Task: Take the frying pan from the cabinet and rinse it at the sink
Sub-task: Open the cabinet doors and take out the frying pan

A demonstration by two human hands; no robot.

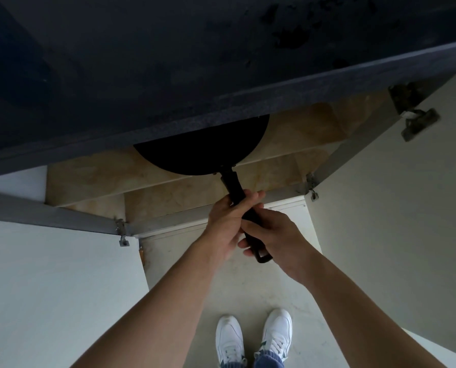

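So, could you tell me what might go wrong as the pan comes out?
The pan is half under the countertop edge, so lifting early could knock its rim there. The left hand and right hand grip the handle far from the pan, so it might dip. Swinging it out could bump the open door.

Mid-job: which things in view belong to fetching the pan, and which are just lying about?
For the job: round black frying pan; its black handle, gripped by left hand and right hand; open cabinet with beige tiled floor.
Just about: dark speckled countertop; pale open cabinet doors; grey metal hinge; white sneakers.
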